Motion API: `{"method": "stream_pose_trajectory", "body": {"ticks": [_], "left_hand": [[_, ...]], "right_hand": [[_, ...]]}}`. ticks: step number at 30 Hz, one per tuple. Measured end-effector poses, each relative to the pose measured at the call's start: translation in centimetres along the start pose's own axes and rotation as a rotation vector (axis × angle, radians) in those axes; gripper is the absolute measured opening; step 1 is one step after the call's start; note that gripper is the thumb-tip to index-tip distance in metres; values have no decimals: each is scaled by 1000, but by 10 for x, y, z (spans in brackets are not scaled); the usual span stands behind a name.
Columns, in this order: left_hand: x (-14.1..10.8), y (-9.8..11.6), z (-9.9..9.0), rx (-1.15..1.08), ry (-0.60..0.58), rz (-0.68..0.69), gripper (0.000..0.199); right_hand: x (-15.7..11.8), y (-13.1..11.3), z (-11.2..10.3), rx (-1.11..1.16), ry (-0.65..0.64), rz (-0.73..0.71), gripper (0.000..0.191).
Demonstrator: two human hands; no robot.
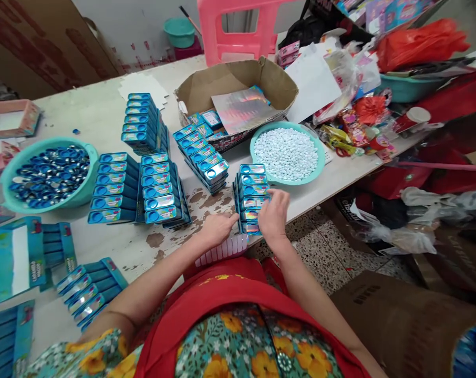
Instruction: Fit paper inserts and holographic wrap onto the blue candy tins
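Observation:
A row of slim blue tins (255, 190), each with a round recess at one end, stands near the table's front edge. Against its right side, my right hand (275, 212) is closed, the fingers curled over the tins' ends. At the row's lower left corner is my left hand (220, 228), its fingers bent together and the tips at the tins; part of the grip is hidden. Just behind stands a bowl of small white pellets (287, 153). More blue tins (161, 189) are stacked in rows to the left, beside another tin stack (202, 157).
A turquoise bowl (49, 173) of blue and silver round caps stands at left. Blue printed packs (92, 289) lie nearer me. Behind are an open carton (238, 79) and a pink stool (238, 31). Wrappers and bags (360, 115) crowd the right; a pink basket (226, 251) sits below the edge.

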State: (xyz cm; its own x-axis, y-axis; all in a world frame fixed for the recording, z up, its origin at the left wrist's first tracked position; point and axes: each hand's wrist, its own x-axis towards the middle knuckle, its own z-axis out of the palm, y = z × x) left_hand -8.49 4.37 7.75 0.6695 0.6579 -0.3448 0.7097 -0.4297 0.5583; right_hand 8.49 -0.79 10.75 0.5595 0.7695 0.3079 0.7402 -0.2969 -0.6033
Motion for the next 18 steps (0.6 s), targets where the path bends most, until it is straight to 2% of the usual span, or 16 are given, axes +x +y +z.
{"method": "stream_pose_trajectory", "body": {"ticks": [2, 3, 4, 5, 6, 8, 10, 12, 15, 18], "left_hand": [[-25, -32, -6, -43, -20, -83, 19], [-40, -51, -8, -87, -9, -141, 24], [-57, -69, -9, -153, -14, -192, 30], [-75, -87, -7, -239, -45, -237, 36], [-91, -101, -4, -341, -102, -280, 43], [-119, -122, 10, -547, -206, -371, 45], [-134, -131, 26, -684, -194, -449, 36], [-136, -134, 41, -737, -93, -490, 32], [-130, -135, 53, -709, 19, -528, 32], [-125, -137, 58, -641, 77, -586, 33]], "right_hand": [[-13, -14, -8, 32, 122, -99, 30], [-22, -21, -11, 83, 134, -162, 31], [-32, -28, -11, 157, 88, -230, 32], [-43, -34, -9, 246, -21, -300, 32], [-54, -40, -3, 336, -184, -363, 31], [-77, -48, 20, 466, -571, -430, 31], [-99, -51, 52, 470, -882, -423, 34], [-118, -51, 84, 381, -1056, -432, 39], [-138, -46, 114, 252, -1187, -523, 53], [-147, -41, 118, 210, -1233, -603, 54]]}}
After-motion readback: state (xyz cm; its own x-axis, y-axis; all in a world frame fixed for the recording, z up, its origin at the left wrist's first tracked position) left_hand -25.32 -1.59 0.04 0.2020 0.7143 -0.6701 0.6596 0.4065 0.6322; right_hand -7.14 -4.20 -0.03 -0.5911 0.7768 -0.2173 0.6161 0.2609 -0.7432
